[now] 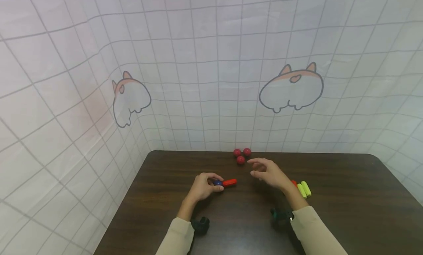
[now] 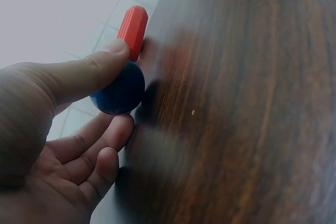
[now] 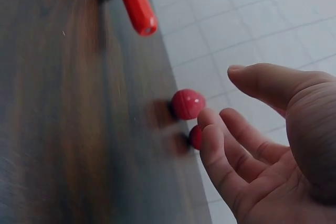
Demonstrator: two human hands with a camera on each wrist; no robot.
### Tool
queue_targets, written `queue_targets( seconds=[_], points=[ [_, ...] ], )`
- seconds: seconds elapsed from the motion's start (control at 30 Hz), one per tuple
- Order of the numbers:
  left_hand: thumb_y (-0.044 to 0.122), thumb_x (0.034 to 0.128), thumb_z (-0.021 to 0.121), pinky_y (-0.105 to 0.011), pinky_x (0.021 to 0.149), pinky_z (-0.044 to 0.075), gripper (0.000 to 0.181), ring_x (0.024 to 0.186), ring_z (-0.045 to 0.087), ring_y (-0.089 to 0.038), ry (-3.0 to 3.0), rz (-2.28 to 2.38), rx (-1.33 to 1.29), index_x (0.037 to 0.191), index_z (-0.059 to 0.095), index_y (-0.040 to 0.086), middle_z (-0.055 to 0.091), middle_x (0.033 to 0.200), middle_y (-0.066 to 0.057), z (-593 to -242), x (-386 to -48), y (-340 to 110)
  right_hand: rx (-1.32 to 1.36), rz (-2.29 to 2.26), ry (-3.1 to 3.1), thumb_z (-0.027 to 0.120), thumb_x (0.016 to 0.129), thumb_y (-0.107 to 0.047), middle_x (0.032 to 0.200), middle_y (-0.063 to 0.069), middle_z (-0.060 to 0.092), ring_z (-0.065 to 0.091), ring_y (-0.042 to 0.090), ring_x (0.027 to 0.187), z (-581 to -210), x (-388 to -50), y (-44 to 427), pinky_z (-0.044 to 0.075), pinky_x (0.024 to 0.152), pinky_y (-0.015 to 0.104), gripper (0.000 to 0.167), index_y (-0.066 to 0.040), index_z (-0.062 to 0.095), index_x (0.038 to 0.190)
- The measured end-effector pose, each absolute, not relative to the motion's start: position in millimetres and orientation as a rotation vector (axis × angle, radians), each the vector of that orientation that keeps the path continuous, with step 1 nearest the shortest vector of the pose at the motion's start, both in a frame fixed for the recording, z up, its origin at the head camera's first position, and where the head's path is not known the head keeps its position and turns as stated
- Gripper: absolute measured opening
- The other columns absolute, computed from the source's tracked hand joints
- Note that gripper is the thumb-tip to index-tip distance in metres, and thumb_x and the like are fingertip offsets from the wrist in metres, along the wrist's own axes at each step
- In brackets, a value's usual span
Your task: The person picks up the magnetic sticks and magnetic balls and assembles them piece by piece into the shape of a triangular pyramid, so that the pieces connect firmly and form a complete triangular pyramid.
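My left hand (image 1: pixel 202 187) holds a dark blue ball (image 2: pixel 119 90) between thumb and fingers, low over the dark wooden table. A red ridged stick (image 1: pixel 229 182) points out from the ball to the right, away from the palm. In the left wrist view the thumb tip overlaps the place where stick and ball meet. My right hand (image 1: pixel 270 174) hovers apart from them, its fingers loosely bent around nothing. Just beyond its fingertips lies a dark red ball (image 1: pixel 240 160), with two more red balls, one on the left (image 1: pixel 237 152) and one on the right (image 1: pixel 246 151), behind it.
Two yellow-green sticks (image 1: pixel 306 189) and a partly hidden red piece (image 1: pixel 294 183) lie beside my right forearm. The table (image 1: pixel 347 196) ends at the back against a white gridded cloth (image 1: pixel 205 119). Dark wrist devices (image 1: pixel 201 225) sit under both sleeves.
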State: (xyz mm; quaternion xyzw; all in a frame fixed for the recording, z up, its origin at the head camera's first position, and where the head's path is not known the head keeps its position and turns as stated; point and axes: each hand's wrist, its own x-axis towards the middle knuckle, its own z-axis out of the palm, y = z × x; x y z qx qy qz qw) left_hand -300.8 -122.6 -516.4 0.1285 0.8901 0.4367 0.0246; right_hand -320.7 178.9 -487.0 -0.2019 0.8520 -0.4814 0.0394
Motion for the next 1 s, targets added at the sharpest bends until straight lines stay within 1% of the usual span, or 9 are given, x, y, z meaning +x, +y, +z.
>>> queue_targets(
  seconds=[0.17, 0.33, 0.57, 0.77, 0.87, 1.0],
  points=[
    [0.021, 0.0784, 0.09, -0.027, 0.06, 0.047, 0.024, 0.068, 0.058, -0.01, 2.757, 1.352, 0.383, 0.1, 0.08, 0.024, 0.074, 0.094, 0.001, -516, -300, -124, -0.594, -1.417, 2.581, 0.072, 0.094, -0.013, 0.127, 0.031, 0.059, 0.066, 0.023, 0.092, -484, -345, 174, 0.058, 0.072, 0.039, 0.047, -0.003, 0.058, 0.138],
    [0.021, 0.0779, 0.09, -0.028, 0.064, 0.05, 0.024, 0.071, 0.061, -0.01, 2.749, 1.364, 0.375, 0.099, 0.08, 0.024, 0.074, 0.095, 0.0, -515, -301, -124, -0.534, -1.353, 2.565, 0.072, 0.094, -0.013, 0.13, 0.03, 0.058, 0.064, 0.026, 0.091, -481, -362, 168, 0.058, 0.074, 0.042, 0.048, -0.004, 0.058, 0.139],
    [0.022, 0.0797, 0.089, -0.031, 0.067, 0.051, 0.022, 0.075, 0.063, -0.011, 2.714, 1.396, 0.37, 0.099, 0.08, 0.024, 0.074, 0.096, -0.001, -515, -301, -124, -0.463, -1.291, 2.557, 0.073, 0.095, -0.015, 0.138, 0.029, 0.055, 0.062, 0.029, 0.102, -483, -379, 159, 0.055, 0.072, 0.034, 0.051, -0.008, 0.056, 0.142],
    [0.022, 0.0798, 0.089, -0.03, 0.066, 0.051, 0.022, 0.074, 0.062, -0.012, 2.723, 1.402, 0.393, 0.099, 0.08, 0.023, 0.074, 0.095, -0.001, -516, -301, -126, -0.473, -1.27, 2.557, 0.072, 0.095, -0.015, 0.14, 0.031, 0.053, 0.062, 0.032, 0.106, -488, -388, 150, 0.055, 0.071, 0.034, 0.049, -0.011, 0.056, 0.141],
    [0.022, 0.0798, 0.089, -0.028, 0.065, 0.05, 0.022, 0.073, 0.062, -0.011, 2.726, 1.397, 0.403, 0.1, 0.08, 0.023, 0.073, 0.094, -0.001, -516, -301, -126, -0.474, -1.247, 2.573, 0.072, 0.095, -0.015, 0.14, 0.03, 0.053, 0.062, 0.032, 0.105, -492, -391, 146, 0.055, 0.07, 0.034, 0.049, -0.012, 0.056, 0.142],
    [0.02, 0.0798, 0.089, -0.028, 0.063, 0.05, 0.022, 0.071, 0.061, -0.011, 2.721, 1.397, 0.416, 0.1, 0.08, 0.02, 0.073, 0.094, -0.002, -515, -300, -126, -0.468, -1.224, 2.586, 0.072, 0.095, -0.015, 0.138, 0.03, 0.055, 0.064, 0.028, 0.096, -495, -394, 142, 0.054, 0.069, 0.032, 0.048, -0.01, 0.057, 0.14]
  ],
)
